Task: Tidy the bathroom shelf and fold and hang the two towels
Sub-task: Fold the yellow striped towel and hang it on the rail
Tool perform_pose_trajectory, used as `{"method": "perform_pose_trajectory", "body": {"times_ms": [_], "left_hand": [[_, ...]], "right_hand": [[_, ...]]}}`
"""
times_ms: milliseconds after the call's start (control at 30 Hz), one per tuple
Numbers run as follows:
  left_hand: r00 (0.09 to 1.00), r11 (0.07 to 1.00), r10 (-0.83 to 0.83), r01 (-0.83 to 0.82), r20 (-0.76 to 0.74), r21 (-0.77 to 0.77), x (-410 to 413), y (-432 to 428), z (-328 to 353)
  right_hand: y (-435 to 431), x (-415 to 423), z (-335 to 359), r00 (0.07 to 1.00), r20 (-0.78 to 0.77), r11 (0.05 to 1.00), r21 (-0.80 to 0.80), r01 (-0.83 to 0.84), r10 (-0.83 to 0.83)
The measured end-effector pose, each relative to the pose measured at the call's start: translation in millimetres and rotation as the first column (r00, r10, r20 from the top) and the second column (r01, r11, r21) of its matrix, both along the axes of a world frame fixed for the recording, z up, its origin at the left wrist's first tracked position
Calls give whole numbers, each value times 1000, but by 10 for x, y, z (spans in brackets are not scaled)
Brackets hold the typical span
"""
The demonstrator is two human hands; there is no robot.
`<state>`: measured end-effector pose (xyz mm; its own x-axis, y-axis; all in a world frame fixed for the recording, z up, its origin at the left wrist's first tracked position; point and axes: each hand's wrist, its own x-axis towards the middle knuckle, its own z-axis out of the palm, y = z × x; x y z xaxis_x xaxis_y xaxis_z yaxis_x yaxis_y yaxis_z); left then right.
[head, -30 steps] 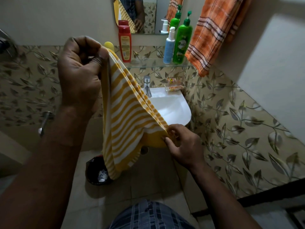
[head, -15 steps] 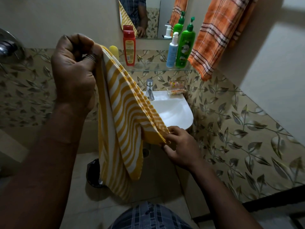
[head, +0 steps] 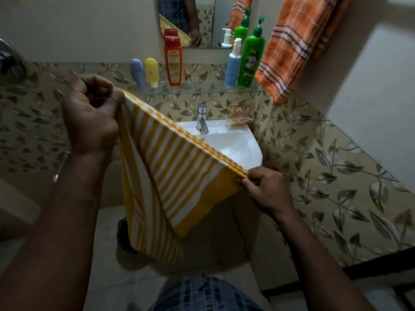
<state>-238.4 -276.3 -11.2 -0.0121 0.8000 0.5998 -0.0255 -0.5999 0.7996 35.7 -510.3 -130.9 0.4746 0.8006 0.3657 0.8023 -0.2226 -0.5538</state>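
Observation:
A yellow and white striped towel (head: 175, 176) hangs folded in layers between my hands, in front of the sink. My left hand (head: 89, 120) grips its upper left corner. My right hand (head: 262, 187) pinches the stacked edges at the lower right corner. The top edge runs taut between the two hands and the rest droops below. An orange checked towel (head: 289, 48) hangs on the wall at the upper right. On the glass shelf (head: 202, 88) stand a blue tube (head: 137, 72), a yellow tube (head: 151, 71), a red bottle (head: 173, 60), a white and blue pump bottle (head: 233, 66) and a green pump bottle (head: 250, 57).
A white sink (head: 235, 144) with a chrome tap (head: 202, 118) sits under the shelf, with a soap dish (head: 239, 116) at its back right. A mirror (head: 186, 19) hangs above. A dark bin (head: 123, 234) stands on the floor behind the towel. Tiled walls close in on the left and right.
My left hand has dropped lower and my right hand has moved out to the right, pulling the towel's top edge taut. The blue and yellow tubes now show on the shelf.

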Motion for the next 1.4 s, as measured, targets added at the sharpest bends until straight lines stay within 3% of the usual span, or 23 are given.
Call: {"method": "perform_pose_trajectory", "body": {"times_ms": [267, 400, 667, 800, 967, 1067, 1133, 1267, 1400], "left_hand": [[998, 990, 40, -48, -56, -134, 13, -24, -575], [989, 990, 57, -74, -138, -123, -10, -25, -643], [989, 969, 65, -94, -132, -227, -19, -78, -792], [974, 951, 98, -152, -204, -269, 77, -159, -835], [943, 924, 118, -220, -313, -314, 385, -485, -937], [939, 880, 55, -206, -339, -429, 641, -743, -1153], [949, 861, -6, -156, -315, -485, 729, -934, -1246], [960, 880, -117, -19, -256, -474, 867, -1332, -1282], [939, 887, -198, 50, -281, -458, 917, -1508, -1262]], "right_hand": [[-37, 210, 138, 938, -312, 981, 74, 181, -149], [-5, 238, 205, 941, -270, 966, 99, 237, -203], [78, 359, 481, 940, -279, 966, 110, 234, -196], [105, 407, 411, 901, -371, 953, 108, 283, -226], [189, 313, 136, 801, -427, 898, -65, 435, -419], [161, 101, -91, 771, -407, 868, -141, 476, -489], [138, -146, -188, 758, -487, 896, -145, 421, -435], [190, -640, -200, 651, -741, 971, -5, 239, -164], [177, -789, -162, 752, -645, 986, -6, 167, -132]]}}
